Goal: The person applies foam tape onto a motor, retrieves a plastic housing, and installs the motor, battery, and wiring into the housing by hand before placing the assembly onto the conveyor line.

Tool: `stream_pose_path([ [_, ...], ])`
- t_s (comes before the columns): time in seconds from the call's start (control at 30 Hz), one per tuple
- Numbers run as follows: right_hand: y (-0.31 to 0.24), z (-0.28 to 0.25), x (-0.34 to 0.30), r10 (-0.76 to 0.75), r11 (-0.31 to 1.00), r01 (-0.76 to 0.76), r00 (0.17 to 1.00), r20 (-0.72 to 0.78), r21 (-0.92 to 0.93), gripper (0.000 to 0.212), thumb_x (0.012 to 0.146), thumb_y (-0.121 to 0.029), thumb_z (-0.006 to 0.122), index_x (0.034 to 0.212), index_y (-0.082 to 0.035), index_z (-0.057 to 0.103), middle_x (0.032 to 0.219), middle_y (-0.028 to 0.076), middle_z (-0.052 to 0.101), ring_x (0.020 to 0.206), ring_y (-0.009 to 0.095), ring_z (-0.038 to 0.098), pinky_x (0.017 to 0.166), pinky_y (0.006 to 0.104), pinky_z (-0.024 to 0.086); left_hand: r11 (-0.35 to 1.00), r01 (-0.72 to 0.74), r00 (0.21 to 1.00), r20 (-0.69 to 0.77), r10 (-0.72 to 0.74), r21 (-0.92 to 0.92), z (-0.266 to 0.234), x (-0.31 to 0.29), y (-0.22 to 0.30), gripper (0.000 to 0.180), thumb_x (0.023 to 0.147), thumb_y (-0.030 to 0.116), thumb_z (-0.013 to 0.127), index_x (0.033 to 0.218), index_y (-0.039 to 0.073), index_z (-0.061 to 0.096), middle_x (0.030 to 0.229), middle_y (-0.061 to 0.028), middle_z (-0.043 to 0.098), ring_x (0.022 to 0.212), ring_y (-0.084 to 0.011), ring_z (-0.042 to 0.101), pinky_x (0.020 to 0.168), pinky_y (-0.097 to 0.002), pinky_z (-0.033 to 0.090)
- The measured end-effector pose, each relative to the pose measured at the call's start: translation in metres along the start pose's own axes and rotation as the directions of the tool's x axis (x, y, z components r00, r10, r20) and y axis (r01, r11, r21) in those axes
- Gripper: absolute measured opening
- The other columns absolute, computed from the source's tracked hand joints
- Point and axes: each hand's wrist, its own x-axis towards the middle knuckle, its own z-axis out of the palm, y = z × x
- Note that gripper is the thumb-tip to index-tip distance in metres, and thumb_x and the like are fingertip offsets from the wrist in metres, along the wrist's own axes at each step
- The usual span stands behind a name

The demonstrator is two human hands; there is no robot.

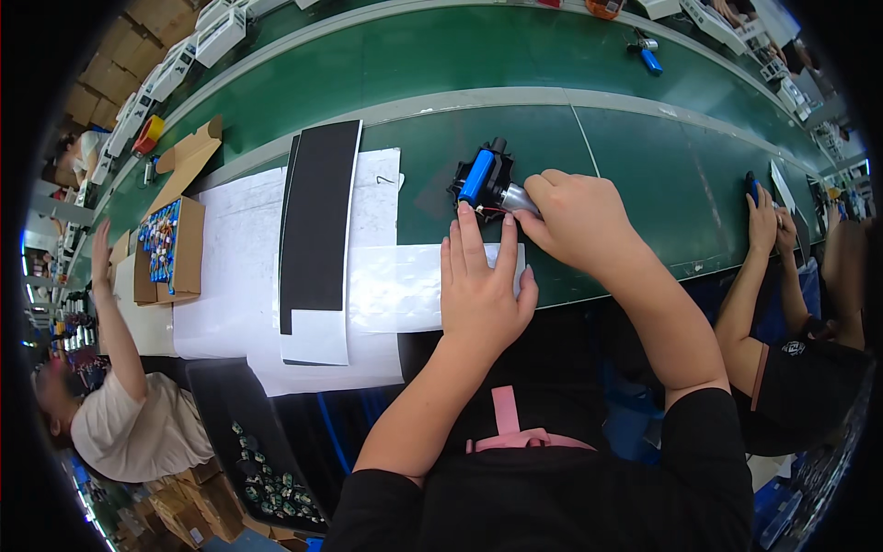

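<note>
A black assembly (pixel 501 170) lies on the green work surface in front of me, carrying a blue cylindrical battery (pixel 477 176) and a silver motor-like cylinder (pixel 517 198). My right hand (pixel 581 221) is wrapped round the outer end of the silver cylinder, hiding part of it. Thin red wires run beside that cylinder. My left hand (pixel 483 294) has its fingers stretched out, with fingertips at the lower end of the battery and by the wires. Under its palm edge lies a translucent plastic sheet (pixel 395 285).
Left of my hands, black foam strips (pixel 317 221) lie on white paper (pixel 230 248). Farther left stands a cardboard box (pixel 189 248) of blue batteries. A black bin (pixel 248 405) holds small circuit boards. Another assembly (pixel 647 53) sits on the far belt. People work on both sides.
</note>
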Motion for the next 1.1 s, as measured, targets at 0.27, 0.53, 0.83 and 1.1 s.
stream_pose_path([
  [0.27, 0.004, -0.004, 0.005, -0.043, 0.999, 0.043, 0.998, 0.052, -0.004, 0.022, 0.081, -0.027, 0.073, 0.079, -0.008, 0.064, 0.078, 0.009, 0.065, 0.069, 0.032, 0.068, 0.059, 0.0418, 0.053, 1.0, 0.01, 1.0, -0.004, -0.01, -0.006, 0.001, 0.001, 0.0, 0.069, 0.08, 0.024, 0.071, 0.144, 0.003, 0.054, 0.156, -0.0362, 0.027, 0.132, -0.0519, 0.048, 0.104, -0.0615, 0.044],
  [0.53, -0.003, -0.008, 0.01, -0.036, 0.997, 0.043, 0.992, 0.119, -0.058, 0.02, 0.081, -0.024, 0.074, 0.089, -0.007, 0.069, 0.082, 0.009, 0.069, 0.074, 0.03, 0.072, 0.064, 0.0396, 0.056, 1.0, 0.018, 1.0, 0.005, -0.018, 0.001, 0.001, 0.0, -0.001, 0.068, 0.079, 0.024, 0.071, 0.143, 0.008, 0.057, 0.156, -0.0356, 0.027, 0.133, -0.0515, 0.047, 0.105, -0.0611, 0.044],
  [0.83, 0.019, -0.008, -0.015, -0.141, 0.982, 0.14, 0.99, 0.0, 0.126, 0.027, 0.079, -0.015, 0.075, 0.102, -0.005, 0.065, 0.089, 0.009, 0.06, 0.081, 0.031, 0.066, 0.067, 0.0417, 0.055, 1.0, 0.006, 1.0, 0.006, -0.006, 0.0, -0.001, 0.001, 0.0, 0.062, 0.08, 0.023, 0.071, 0.141, 0.013, 0.061, 0.156, -0.0364, 0.026, 0.134, -0.0512, 0.046, 0.105, -0.061, 0.044],
  [1.1, 0.019, 0.001, -0.024, -0.071, 0.968, 0.087, 0.995, -0.075, 0.234, 0.031, 0.08, -0.012, 0.074, 0.109, -0.004, 0.066, 0.09, 0.009, 0.061, 0.077, 0.03, 0.065, 0.065, 0.0396, 0.053, 1.0, 0.004, 0.999, 0.031, -0.003, -0.006, 0.0, 0.001, 0.001, 0.062, 0.08, 0.025, 0.07, 0.14, 0.011, 0.061, 0.156, -0.0378, 0.027, 0.135, -0.054, 0.044, 0.106, -0.0611, 0.042],
])
